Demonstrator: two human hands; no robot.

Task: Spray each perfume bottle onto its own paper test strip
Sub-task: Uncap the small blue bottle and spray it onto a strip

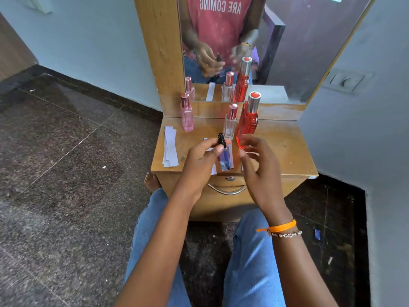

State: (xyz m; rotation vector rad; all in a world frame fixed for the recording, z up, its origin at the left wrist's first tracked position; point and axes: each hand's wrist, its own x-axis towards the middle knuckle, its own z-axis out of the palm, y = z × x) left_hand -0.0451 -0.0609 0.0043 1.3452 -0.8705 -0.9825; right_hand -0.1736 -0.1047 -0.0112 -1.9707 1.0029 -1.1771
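A small clear vial with a black sprayer is gripped by the left hand, thumb and fingers pinched round its neck, above the front edge of the wooden table. The right hand is held just right of the vial, fingers loosely spread and blurred; nothing is seen in its grasp. White strips are partly seen under the vial, mostly hidden by the hands. A stack of strips is laid at the table's left edge. Behind the vial a clear bottle and a tall red bottle are stood side by side, and a pink bottle is stood well to the left. All are reflected in the mirror behind the table.
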